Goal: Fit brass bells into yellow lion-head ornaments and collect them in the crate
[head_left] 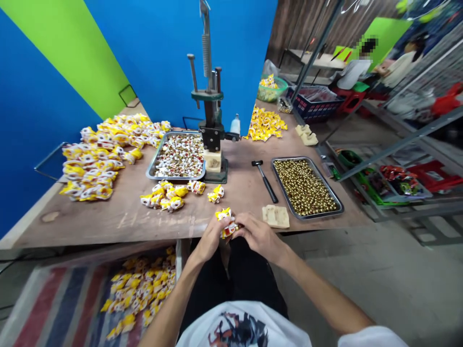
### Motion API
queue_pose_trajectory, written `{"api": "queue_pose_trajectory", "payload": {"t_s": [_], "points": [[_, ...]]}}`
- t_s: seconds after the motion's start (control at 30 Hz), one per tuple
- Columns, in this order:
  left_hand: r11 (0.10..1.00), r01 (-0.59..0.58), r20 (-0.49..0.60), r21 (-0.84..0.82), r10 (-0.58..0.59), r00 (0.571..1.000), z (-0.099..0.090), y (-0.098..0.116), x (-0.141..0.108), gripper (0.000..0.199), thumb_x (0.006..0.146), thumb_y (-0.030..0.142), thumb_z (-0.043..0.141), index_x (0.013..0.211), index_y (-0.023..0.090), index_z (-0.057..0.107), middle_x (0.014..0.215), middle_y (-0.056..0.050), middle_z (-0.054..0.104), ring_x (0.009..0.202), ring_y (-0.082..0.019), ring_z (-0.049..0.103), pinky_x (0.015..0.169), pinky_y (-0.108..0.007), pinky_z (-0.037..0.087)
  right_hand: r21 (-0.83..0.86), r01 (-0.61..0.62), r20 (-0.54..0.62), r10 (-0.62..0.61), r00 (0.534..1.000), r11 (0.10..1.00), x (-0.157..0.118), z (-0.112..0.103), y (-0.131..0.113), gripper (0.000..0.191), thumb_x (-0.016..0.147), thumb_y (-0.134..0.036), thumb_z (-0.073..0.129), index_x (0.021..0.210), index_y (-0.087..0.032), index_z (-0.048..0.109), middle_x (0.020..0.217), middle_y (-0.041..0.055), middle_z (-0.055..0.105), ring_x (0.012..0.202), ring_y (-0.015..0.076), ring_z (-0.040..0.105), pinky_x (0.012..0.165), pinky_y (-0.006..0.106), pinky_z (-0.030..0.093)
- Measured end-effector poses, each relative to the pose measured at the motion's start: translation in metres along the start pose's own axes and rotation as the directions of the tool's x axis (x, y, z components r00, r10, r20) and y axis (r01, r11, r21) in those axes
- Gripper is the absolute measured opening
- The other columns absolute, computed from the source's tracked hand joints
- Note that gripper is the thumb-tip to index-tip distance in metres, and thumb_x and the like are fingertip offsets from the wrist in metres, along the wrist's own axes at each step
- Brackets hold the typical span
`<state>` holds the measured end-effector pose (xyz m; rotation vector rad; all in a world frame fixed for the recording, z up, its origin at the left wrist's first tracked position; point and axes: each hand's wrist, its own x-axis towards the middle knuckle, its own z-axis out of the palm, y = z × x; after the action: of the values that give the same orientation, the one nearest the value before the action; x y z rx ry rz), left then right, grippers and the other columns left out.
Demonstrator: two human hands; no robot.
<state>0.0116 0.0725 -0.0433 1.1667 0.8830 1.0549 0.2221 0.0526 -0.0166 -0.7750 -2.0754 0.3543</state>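
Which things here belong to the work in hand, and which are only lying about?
Likely part of it:
- yellow-white figure, between left hand and right hand
- piled figures
- gold balls

Seemingly just lying about:
- dark blue crate
- red plastic item

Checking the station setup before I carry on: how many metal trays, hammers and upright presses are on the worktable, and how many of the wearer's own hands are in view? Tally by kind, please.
Metal trays: 2
Hammer: 1
Upright press: 1
Wearer's hands: 2
Total: 6
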Motion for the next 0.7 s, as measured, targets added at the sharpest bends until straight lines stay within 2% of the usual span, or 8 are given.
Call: {"api": "queue_pose_trajectory", "payload": {"t_s": [0.23,0.3,0.37,0.43,0.5,0.6,0.63,0.7], "points": [[0.995,0.06,-0.01,0.085,-0.06,0.998,0.011,-0.003,0.01,0.046,0.102,0.063,0.062,0.087,0.019,0.065,0.084,-0.004,0.064,0.077,-0.021,0.058,0.073,-0.033,0.05,-0.053,-0.005,0.046,0.007,0.999,0.999,-0.01,0.006,0.013,0.044,0.11,-0.005,0.054,0.145,-0.029,0.062,0.123,0.0093,0.078,0.112,0.027,0.076,0.097,0.043,0.066],[0.977,0.043,-0.035,0.208,-0.036,0.999,0.01,0.001,0.013,0.046,0.106,0.064,0.058,0.096,0.02,0.068,0.089,-0.006,0.068,0.082,-0.023,0.064,0.077,-0.035,0.053,-0.04,-0.04,0.073,0.043,0.996,0.998,-0.011,-0.002,0.026,0.04,0.11,-0.007,0.056,0.143,-0.028,0.064,0.122,0.0088,0.078,0.11,0.0262,0.076,0.097,0.041,0.066],[0.933,-0.011,-0.174,0.36,0.078,0.982,0.003,0.006,0.018,0.046,0.111,0.063,0.052,0.113,0.021,0.068,0.098,-0.008,0.073,0.09,-0.026,0.069,0.086,-0.04,0.057,-0.066,-0.13,0.107,0.136,0.985,0.989,-0.008,-0.015,0.047,0.029,0.112,-0.013,0.06,0.136,-0.026,0.067,0.118,0.0086,0.078,0.106,0.0257,0.077,0.095,0.039,0.065],[0.819,-0.047,-0.331,0.572,0.283,0.9,-0.008,0.011,0.025,0.043,0.113,0.059,0.053,0.128,0.021,0.064,0.112,-0.013,0.074,0.102,-0.03,0.072,0.096,-0.045,0.058,-0.168,-0.236,0.125,0.258,0.958,0.957,-0.001,-0.029,0.072,0.016,0.112,-0.021,0.063,0.126,-0.024,0.069,0.114,0.0098,0.079,0.102,0.0269,0.077,0.093,0.04,0.064],[0.608,-0.031,-0.322,0.793,0.462,0.826,-0.02,0.013,0.036,0.045,0.108,0.056,0.065,0.133,0.019,0.063,0.128,-0.02,0.069,0.118,-0.036,0.071,0.106,-0.051,0.057,-0.291,-0.308,0.126,0.355,0.926,0.906,0.007,-0.037,0.093,0.009,0.112,-0.023,0.065,0.117,-0.021,0.07,0.111,0.0122,0.079,0.101,0.0291,0.077,0.093,0.041,0.062],[0.315,-0.051,-0.112,0.948,0.479,0.871,-0.032,0.007,0.055,0.049,0.1,0.05,0.076,0.135,0.017,0.063,0.142,-0.025,0.063,0.136,-0.045,0.063,0.115,-0.059,0.052,-0.362,-0.349,0.113,0.412,0.904,0.864,0.017,-0.044,0.114,0.008,0.11,-0.022,0.067,0.115,-0.019,0.072,0.116,0.0148,0.079,0.106,0.0299,0.077,0.094,0.04,0.061],[0.287,-0.053,-0.087,0.956,0.454,0.887,-0.034,0.003,0.061,0.045,0.1,0.047,0.075,0.131,0.017,0.063,0.139,-0.025,0.065,0.135,-0.046,0.062,0.115,-0.06,0.051,-0.336,-0.358,0.11,0.414,0.904,0.871,0.018,-0.049,0.118,0.012,0.109,-0.023,0.068,0.12,-0.019,0.073,0.118,0.0141,0.08,0.107,0.0288,0.077,0.094,0.038,0.061],[0.338,-0.026,-0.127,0.941,0.425,0.896,-0.036,-0.005,0.069,0.036,0.1,0.045,0.074,0.121,0.018,0.062,0.127,-0.022,0.07,0.127,-0.045,0.066,0.111,-0.059,0.053,-0.268,-0.386,0.046,0.412,0.91,0.883,0.015,-0.07,0.125,0.021,0.109,-0.026,0.069,0.129,-0.02,0.073,0.118,0.0115,0.082,0.105,0.0262,0.077,0.094,0.036,0.061]]}}
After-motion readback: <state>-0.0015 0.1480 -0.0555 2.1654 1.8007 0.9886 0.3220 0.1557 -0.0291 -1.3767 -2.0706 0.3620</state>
